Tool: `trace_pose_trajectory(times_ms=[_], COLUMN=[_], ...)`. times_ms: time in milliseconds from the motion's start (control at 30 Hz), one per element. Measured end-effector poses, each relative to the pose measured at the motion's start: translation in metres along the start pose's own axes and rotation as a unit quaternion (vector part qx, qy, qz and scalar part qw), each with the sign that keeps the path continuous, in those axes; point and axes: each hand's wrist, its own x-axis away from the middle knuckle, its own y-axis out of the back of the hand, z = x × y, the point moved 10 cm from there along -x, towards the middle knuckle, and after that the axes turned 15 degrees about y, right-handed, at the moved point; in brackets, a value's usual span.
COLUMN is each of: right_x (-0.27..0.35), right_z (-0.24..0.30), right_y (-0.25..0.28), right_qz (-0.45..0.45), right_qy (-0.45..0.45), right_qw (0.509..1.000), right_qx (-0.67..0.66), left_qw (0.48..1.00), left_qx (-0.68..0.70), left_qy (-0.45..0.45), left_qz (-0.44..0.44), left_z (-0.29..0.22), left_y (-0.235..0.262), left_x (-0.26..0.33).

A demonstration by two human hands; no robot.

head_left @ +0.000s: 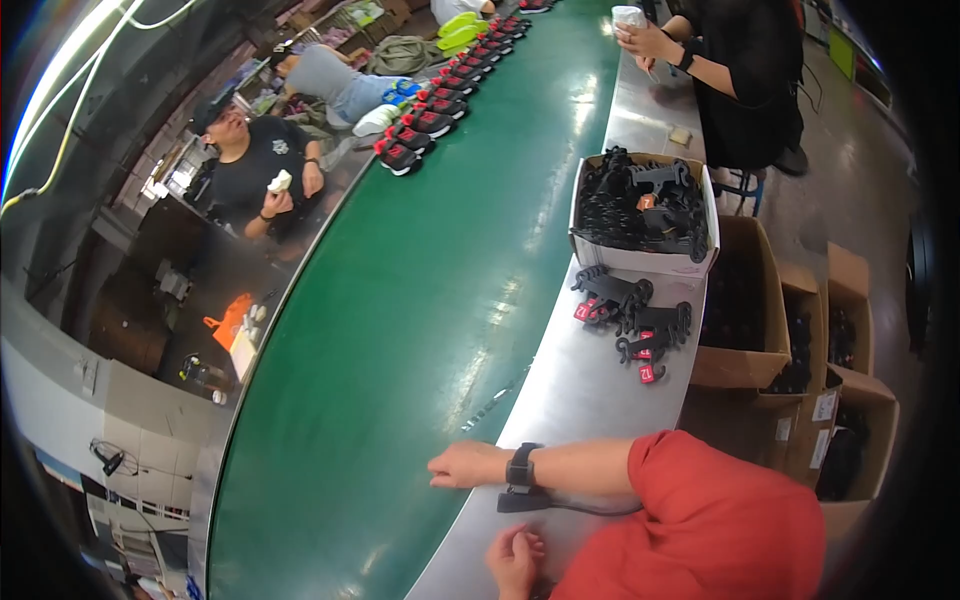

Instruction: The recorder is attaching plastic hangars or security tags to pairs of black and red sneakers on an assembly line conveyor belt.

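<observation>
My right hand rests with loosely curled fingers at the near edge of the green conveyor belt, and nothing shows in it. A black strap with a small device circles that wrist. Below it, my left hand is curled closed over the metal ledge, also with nothing visible in it. Between the two arms lies a flat black piece with a dark cord. Farther along the ledge are several black plastic hangers with red tags, apart from both hands.
A white box full of black hangers stands on the ledge. Cardboard boxes stand on the floor at right. Black-and-red shoes line the belt's far side. One person sits across the belt; another stands at the upper right.
</observation>
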Motion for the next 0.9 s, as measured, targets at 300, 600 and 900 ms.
trace_pose_trajectory(times_ms=[300, 600, 900], right_x=[-0.005, -0.004, -0.006], right_z=[-0.002, 0.008, 0.005], right_y=[-0.016, -0.023, -0.025], right_qz=[0.045, 0.039, 0.037], right_qy=[0.015, 0.079, 0.077], right_qw=[0.999, 0.996, 0.996], right_qx=[-0.019, -0.018, -0.025], left_qw=[0.998, 0.996, 0.995], left_qx=[0.019, 0.020, 0.032], left_qy=[0.017, 0.019, 0.011], left_qz=[-0.064, -0.084, -0.097], left_z=[0.011, 0.009, 0.009], left_y=[0.012, 0.011, 0.012], left_x=[-0.005, -0.002, -0.004])
